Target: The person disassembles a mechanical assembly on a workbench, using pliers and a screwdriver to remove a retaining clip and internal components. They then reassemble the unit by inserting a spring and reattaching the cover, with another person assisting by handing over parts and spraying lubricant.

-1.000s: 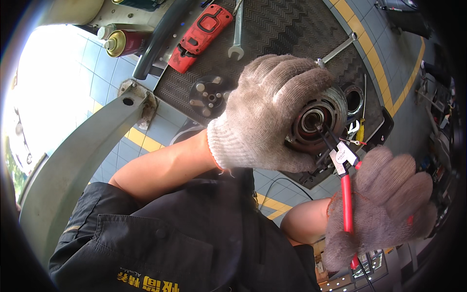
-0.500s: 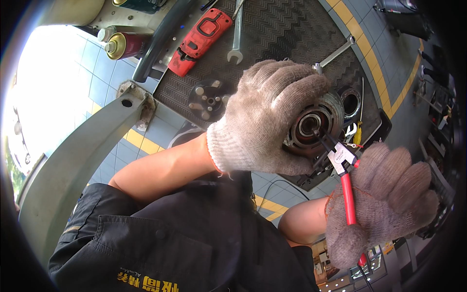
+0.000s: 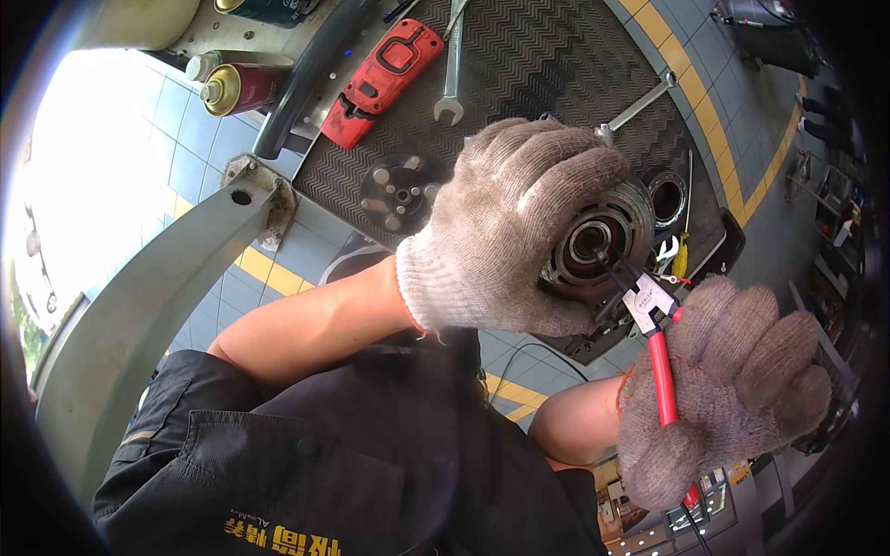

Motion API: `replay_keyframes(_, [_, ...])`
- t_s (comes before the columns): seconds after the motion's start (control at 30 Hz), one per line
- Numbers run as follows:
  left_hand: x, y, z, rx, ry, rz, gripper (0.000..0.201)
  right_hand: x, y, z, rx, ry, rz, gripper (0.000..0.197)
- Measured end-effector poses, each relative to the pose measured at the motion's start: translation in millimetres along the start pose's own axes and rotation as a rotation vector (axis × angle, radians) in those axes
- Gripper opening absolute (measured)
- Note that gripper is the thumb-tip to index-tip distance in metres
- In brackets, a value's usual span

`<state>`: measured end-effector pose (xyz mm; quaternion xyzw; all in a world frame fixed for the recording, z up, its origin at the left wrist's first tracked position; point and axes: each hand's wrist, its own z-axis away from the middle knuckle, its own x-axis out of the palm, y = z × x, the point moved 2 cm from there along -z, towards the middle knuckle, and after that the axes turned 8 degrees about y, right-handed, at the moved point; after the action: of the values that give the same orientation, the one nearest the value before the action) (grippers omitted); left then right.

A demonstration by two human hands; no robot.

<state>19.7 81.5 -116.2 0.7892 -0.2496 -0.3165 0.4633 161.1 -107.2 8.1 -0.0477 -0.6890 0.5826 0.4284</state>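
Note:
My left hand (image 3: 519, 222), in a grey knit glove, wraps round the upper and left side of a round metal housing (image 3: 630, 211) with a ringed bore. Red-handled circlip pliers (image 3: 660, 357) lie in my right hand (image 3: 723, 389), gloved as well. Its thumb crosses one handle, and the fingers curl by the other, which is mostly hidden. The dark tips of the pliers reach into the housing's bore; whether they grip a ring inside is too small to tell.
On the black ribbed mat (image 3: 547, 65) lie a red-cased tool (image 3: 385, 79), a wrench (image 3: 451, 83), a studded hub (image 3: 400, 192), a ratchet-like tool (image 3: 642, 102), a metal ring (image 3: 667, 197) and a yellow-handled screwdriver (image 3: 683, 259). Spray cans (image 3: 232, 88) stand at upper left beside a grey lift arm (image 3: 158, 306).
Hardly anything differs. The pliers and my right hand have shifted very slightly, while my left hand stays on the housing.

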Motion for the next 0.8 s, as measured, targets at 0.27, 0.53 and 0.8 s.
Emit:
replay_keyframes(0.27, [0, -1, -1, 0.006, -0.013, 0.014, 0.103, -3, 4, 10, -0.265, 0.166, 0.475, 0.026])
replay_keyframes(0.53, [-2, -3, 0, 0.010, -0.035, 0.016, 0.120, -6, 11, 15, -0.347, 0.199, 0.514, 0.025])
replay_keyframes(0.8, [-3, 0, -2, -0.004, -0.068, -0.012, 0.125, -11, 13, 22, -0.405, 0.246, 0.575, 0.024])
